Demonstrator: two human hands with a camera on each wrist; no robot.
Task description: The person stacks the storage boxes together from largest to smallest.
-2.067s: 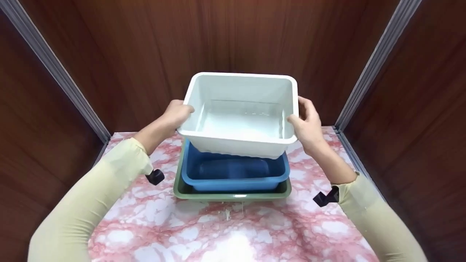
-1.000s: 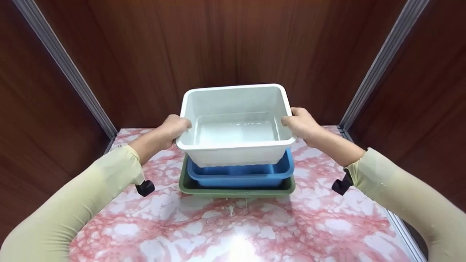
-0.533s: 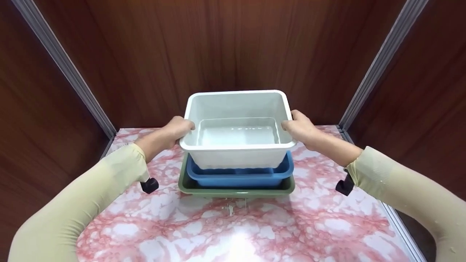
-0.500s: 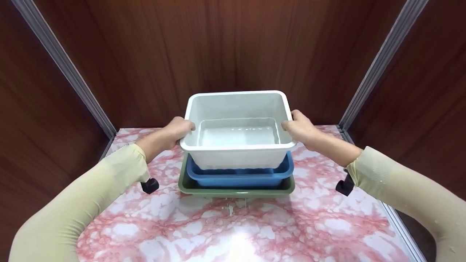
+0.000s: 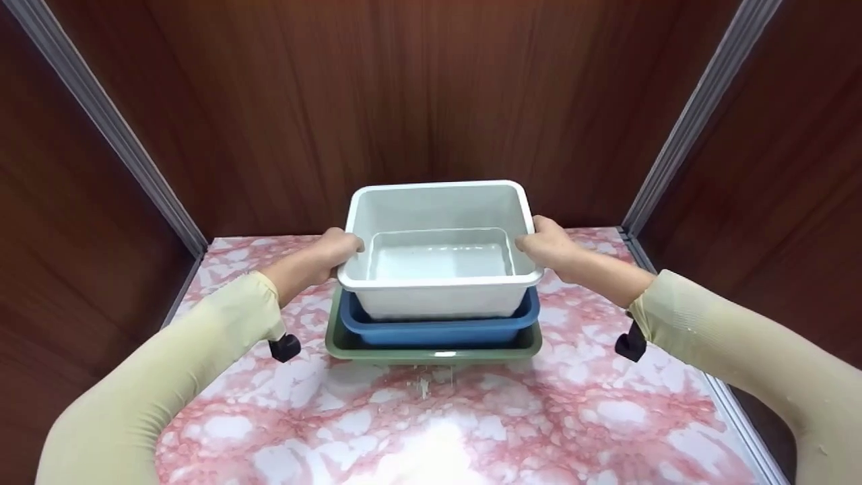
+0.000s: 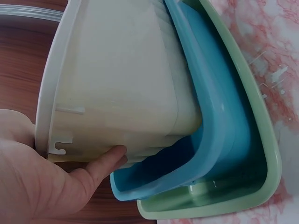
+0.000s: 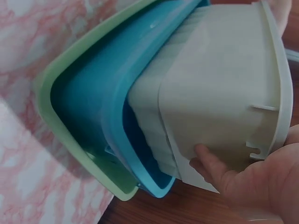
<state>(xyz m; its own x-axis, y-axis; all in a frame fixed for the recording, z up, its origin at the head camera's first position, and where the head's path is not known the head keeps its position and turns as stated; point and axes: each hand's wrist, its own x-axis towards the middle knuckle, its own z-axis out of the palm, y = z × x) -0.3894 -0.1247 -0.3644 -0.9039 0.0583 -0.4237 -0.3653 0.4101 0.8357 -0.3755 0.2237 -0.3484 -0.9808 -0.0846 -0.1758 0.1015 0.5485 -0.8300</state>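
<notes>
A white plastic basin is held by its two short sides, its base just inside the mouth of a blue basin. My left hand grips the left rim, thumb over the inner wall; in the left wrist view its fingers lie against the outer wall. On the opposite rim, my right hand grips in the same way, with fingers on the outer wall. The blue basin sits inside a larger green basin, which stands on the table.
The table has a pink and white marbled top. White scraps lie in front of the green basin. Dark wooden panels with grey metal corner posts enclose the back and both sides.
Both hands have lowered the white basin, which now sits deeper in the blue one. Its earlier tilt has levelled out somewhat. The blue and green basins remain in place.
</notes>
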